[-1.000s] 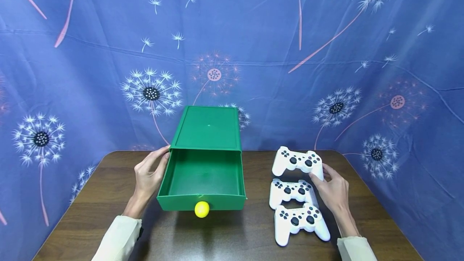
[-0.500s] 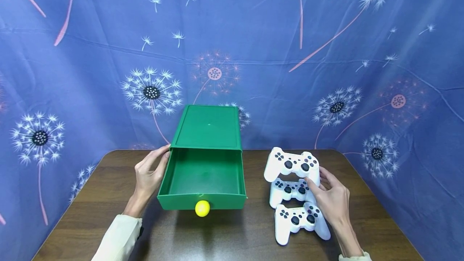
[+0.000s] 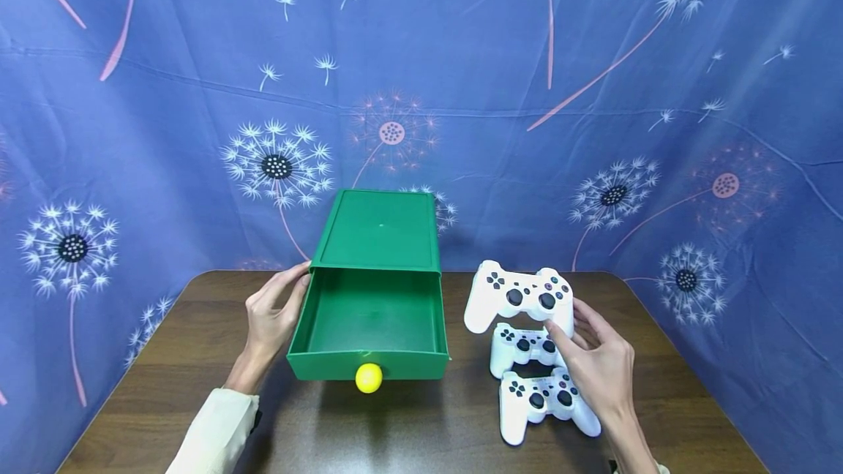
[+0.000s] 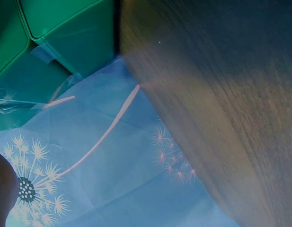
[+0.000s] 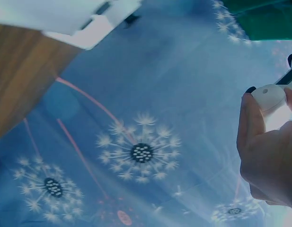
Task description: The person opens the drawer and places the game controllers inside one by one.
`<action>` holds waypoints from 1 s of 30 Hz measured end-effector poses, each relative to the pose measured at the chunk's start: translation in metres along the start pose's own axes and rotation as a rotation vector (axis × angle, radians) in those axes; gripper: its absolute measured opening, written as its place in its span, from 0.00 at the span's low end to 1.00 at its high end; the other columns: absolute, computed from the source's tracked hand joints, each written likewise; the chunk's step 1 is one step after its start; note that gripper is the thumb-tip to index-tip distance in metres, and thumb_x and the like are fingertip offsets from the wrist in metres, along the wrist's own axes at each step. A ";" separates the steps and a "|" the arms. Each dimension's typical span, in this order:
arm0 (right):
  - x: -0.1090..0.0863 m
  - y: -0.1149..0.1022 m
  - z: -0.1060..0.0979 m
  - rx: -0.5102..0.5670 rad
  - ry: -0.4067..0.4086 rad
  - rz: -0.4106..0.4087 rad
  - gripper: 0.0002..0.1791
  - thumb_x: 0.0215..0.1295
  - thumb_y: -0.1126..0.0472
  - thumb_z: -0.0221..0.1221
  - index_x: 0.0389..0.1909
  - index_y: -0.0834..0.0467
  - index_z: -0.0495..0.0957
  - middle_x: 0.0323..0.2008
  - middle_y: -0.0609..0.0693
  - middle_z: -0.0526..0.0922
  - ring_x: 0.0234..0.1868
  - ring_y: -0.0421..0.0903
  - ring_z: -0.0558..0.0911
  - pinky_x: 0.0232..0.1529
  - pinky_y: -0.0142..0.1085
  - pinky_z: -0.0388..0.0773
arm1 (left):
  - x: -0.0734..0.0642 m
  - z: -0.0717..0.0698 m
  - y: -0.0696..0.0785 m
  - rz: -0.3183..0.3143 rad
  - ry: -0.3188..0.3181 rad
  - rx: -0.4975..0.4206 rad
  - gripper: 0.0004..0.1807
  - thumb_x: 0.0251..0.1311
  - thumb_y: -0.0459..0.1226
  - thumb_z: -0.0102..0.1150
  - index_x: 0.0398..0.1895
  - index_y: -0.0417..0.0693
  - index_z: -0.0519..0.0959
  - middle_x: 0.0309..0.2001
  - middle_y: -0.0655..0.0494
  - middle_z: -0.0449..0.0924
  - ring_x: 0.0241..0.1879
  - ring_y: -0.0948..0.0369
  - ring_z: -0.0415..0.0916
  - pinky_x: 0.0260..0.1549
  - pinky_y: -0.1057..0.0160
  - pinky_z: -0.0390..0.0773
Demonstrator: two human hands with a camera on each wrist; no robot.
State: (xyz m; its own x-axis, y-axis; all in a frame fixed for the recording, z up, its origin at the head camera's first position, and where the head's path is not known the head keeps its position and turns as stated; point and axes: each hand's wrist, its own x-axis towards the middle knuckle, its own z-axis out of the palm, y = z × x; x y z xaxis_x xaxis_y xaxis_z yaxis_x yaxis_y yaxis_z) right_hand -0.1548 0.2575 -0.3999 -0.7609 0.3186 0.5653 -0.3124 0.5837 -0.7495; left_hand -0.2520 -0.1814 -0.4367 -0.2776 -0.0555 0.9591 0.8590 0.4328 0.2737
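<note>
Head view: the left hand [image 3: 271, 313] is touching the green box [image 3: 378, 231], seemingly steadying it, any pinch unclear; the right hand [image 3: 601, 364] is holding a white controller [image 3: 527, 288] by one handle.

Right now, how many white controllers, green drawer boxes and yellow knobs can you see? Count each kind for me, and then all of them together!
White controllers: 3
Green drawer box: 1
Yellow knob, on the drawer's front: 1
Total: 5
</note>
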 end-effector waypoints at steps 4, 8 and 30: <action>-0.001 -0.013 0.001 0.030 0.001 -0.021 0.27 0.56 0.76 0.73 0.58 0.70 0.81 0.47 0.64 0.86 0.45 0.27 0.80 0.45 0.22 0.80 | 0.001 0.001 0.002 0.001 0.001 0.000 0.15 0.55 0.15 0.65 0.46 0.26 0.85 0.43 0.33 0.86 0.49 0.64 0.84 0.53 0.72 0.79; -0.003 -0.024 0.003 0.060 0.006 -0.047 0.28 0.54 0.78 0.73 0.58 0.70 0.81 0.45 0.63 0.86 0.45 0.28 0.81 0.45 0.24 0.81 | 0.001 0.001 0.002 0.002 0.004 0.003 0.12 0.58 0.18 0.65 0.46 0.26 0.85 0.42 0.33 0.86 0.49 0.65 0.83 0.53 0.72 0.79; -0.018 -0.070 0.051 0.121 -0.094 -0.195 0.30 0.51 0.76 0.75 0.58 0.65 0.82 0.45 0.57 0.89 0.44 0.51 0.89 0.45 0.33 0.84 | 0.000 0.000 -0.002 0.008 -0.009 -0.023 0.10 0.67 0.26 0.65 0.48 0.27 0.85 0.45 0.33 0.86 0.51 0.66 0.83 0.53 0.72 0.79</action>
State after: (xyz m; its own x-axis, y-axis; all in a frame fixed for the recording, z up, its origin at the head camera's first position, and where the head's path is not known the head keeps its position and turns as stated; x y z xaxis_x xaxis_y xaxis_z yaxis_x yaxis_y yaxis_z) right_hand -0.1484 0.1728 -0.3758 -0.7274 0.1347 0.6729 -0.5201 0.5315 -0.6686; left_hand -0.2537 -0.1819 -0.4377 -0.2745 -0.0439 0.9606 0.8708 0.4124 0.2677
